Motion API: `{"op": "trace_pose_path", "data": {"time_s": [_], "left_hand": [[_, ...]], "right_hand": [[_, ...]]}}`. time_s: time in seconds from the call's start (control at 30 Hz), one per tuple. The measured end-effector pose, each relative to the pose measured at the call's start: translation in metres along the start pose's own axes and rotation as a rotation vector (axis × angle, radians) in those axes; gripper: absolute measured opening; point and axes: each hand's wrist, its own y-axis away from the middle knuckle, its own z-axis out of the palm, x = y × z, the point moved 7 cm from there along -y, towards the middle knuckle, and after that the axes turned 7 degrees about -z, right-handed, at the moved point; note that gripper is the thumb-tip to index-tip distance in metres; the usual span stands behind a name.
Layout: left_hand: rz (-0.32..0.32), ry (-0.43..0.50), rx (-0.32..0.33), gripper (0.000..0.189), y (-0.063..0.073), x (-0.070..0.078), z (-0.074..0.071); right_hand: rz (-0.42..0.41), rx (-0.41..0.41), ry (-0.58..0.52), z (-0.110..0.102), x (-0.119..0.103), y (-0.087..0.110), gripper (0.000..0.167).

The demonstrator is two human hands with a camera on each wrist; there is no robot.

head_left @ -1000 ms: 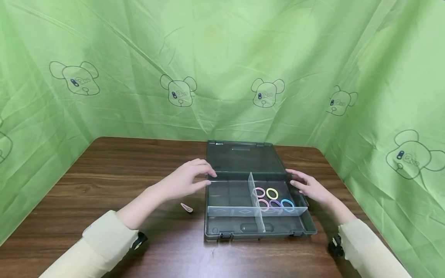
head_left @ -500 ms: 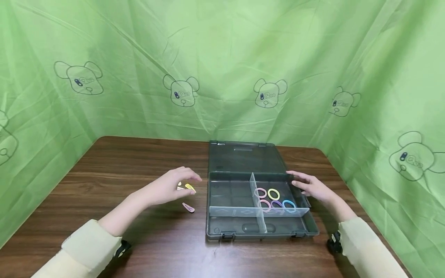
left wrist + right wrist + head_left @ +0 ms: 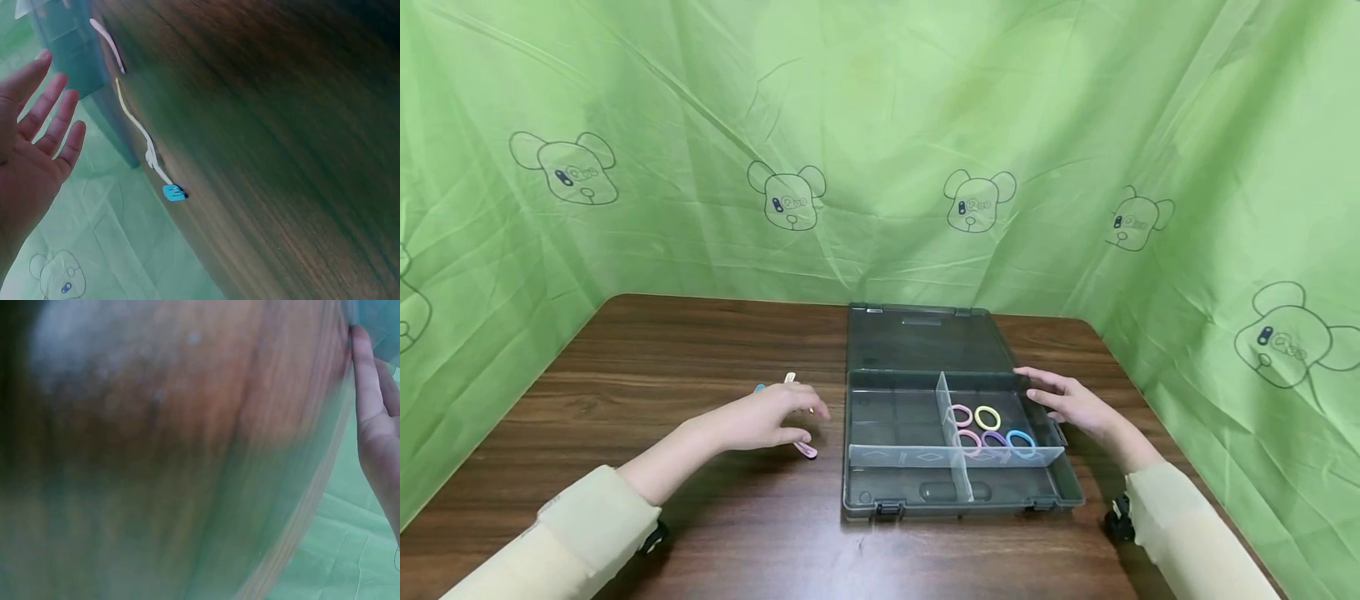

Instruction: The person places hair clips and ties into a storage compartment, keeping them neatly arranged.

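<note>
My left hand (image 3: pixel 767 418) is over the table just left of the organizer box, above a few snap hair clips. A pink hair clip (image 3: pixel 806 450) shows below the thumb, and a white hair clip (image 3: pixel 789 377) and a blue hair clip (image 3: pixel 760 387) peek out behind the hand. The left wrist view shows this hand's fingers spread and holding nothing, with a yellow clip (image 3: pixel 131 115) lying between the pink and white ones. My right hand (image 3: pixel 1071 408) rests its fingers at the right edge of the box (image 3: pixel 880 505), thumb and fingers loosely apart.
The dark translucent box lies with its lid (image 3: pixel 928 337) folded back. White dividers (image 3: pixel 902 456) split it; several ring hair ties, among them a yellow one (image 3: pixel 987 418) and a blue one (image 3: pixel 1021 442), lie in the back right compartment. A green curtain (image 3: pixel 880 150) surrounds the table.
My left hand has moved from the box's left edge leftward and down over the hair clips, covering some of them. My right hand has stayed at the box's right edge.
</note>
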Motion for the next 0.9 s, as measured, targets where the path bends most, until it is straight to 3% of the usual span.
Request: {"op": "trace_pose_path", "data": {"time_s": [0.27, 0.9], "left_hand": [[0.063, -0.063, -0.029, 0.024, -0.004, -0.005, 0.014], [0.097, -0.032, -0.067, 0.011, -0.007, -0.008, 0.027]], "right_hand": [[-0.001, -0.005, 0.013, -0.001, 0.0, -0.001, 0.049], [-0.022, -0.015, 0.011, 0.001, 0.001, -0.001, 0.052]]}}
